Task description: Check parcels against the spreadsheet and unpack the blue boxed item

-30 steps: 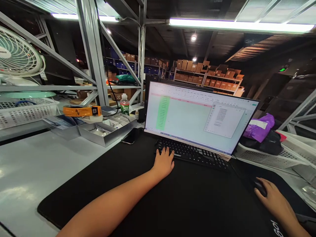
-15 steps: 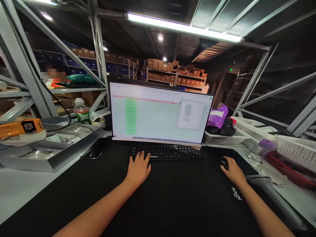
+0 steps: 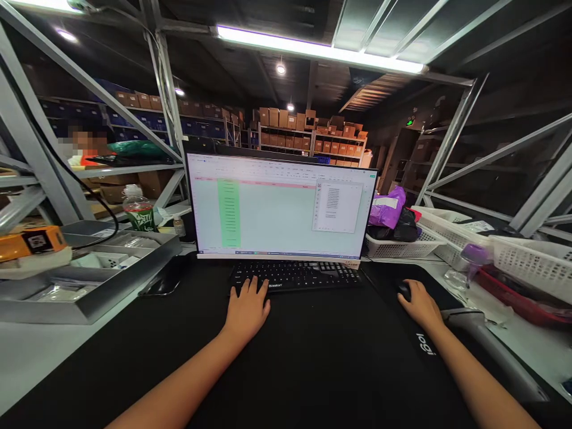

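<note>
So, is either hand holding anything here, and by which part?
The right hand holds the mouse from above, thumb at its left side. The left hand grips nothing; its fingertips are on the left end of the keyboard.

Bare left hand, bare right hand, two bare forearms
</note>
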Available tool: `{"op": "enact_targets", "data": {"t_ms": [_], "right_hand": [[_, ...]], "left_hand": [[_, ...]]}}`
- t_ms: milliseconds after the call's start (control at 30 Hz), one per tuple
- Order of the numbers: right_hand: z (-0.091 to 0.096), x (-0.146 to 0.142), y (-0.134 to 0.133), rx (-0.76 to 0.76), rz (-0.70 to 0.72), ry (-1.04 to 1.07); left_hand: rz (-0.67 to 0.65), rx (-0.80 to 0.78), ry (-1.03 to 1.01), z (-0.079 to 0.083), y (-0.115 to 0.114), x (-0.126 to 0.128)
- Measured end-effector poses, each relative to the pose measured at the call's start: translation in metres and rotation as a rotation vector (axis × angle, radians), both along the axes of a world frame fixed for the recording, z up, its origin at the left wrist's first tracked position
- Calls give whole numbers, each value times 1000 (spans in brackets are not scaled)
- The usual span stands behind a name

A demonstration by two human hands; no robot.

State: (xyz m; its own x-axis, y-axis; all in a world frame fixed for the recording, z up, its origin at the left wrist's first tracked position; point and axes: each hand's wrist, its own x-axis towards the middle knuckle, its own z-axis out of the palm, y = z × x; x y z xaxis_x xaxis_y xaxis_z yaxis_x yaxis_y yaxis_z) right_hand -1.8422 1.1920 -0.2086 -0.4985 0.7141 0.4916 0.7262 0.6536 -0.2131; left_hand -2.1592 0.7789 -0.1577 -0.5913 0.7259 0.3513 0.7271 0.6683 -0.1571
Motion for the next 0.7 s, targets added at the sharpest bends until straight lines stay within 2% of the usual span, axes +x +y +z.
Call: {"op": "enact_targets", "data": {"t_ms": [533,700], "right_hand": [[6,-1,-1,-61,-24,-18],[2,1,2,-47,-2,-2]], "left_hand": [[-4,2,2,0,0,-1],[6,1,-5,0,0,-1]]}}
